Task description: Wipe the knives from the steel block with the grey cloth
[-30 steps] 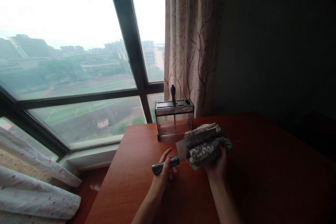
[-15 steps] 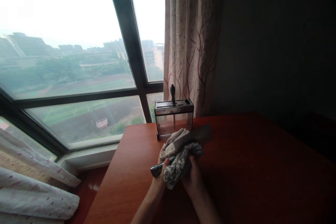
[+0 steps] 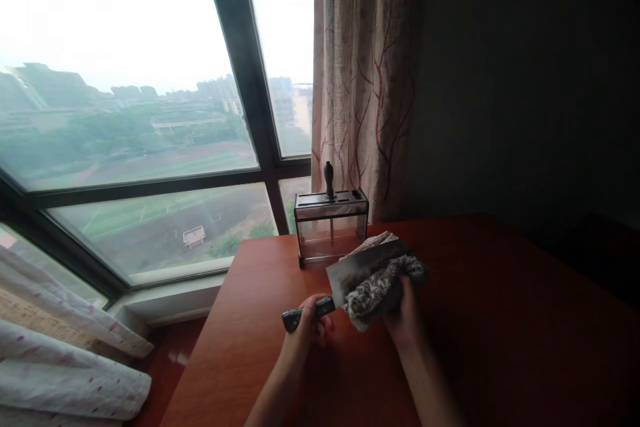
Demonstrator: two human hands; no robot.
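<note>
A cleaver with a broad metal blade and a dark handle is held above the table. My left hand is closed round its handle, thumb on top. In my right hand is a speckled grey cloth, bunched and folded about the blade so that parts of it show on both sides. Most of my right fingers are hidden by the cloth. Just beyond the blade stands a knife block with clear sides and a slotted top, one dark-handled tool upright in it.
The reddish-brown wooden table ends on the left beside the window ledge. A patterned curtain hangs behind the knife block, and another curtain lies at the lower left. The right side is very dark.
My right hand has moved right with the cloth along the blade, away from the handle. More of the blade near the handle now shows. My left hand keeps its grip.
</note>
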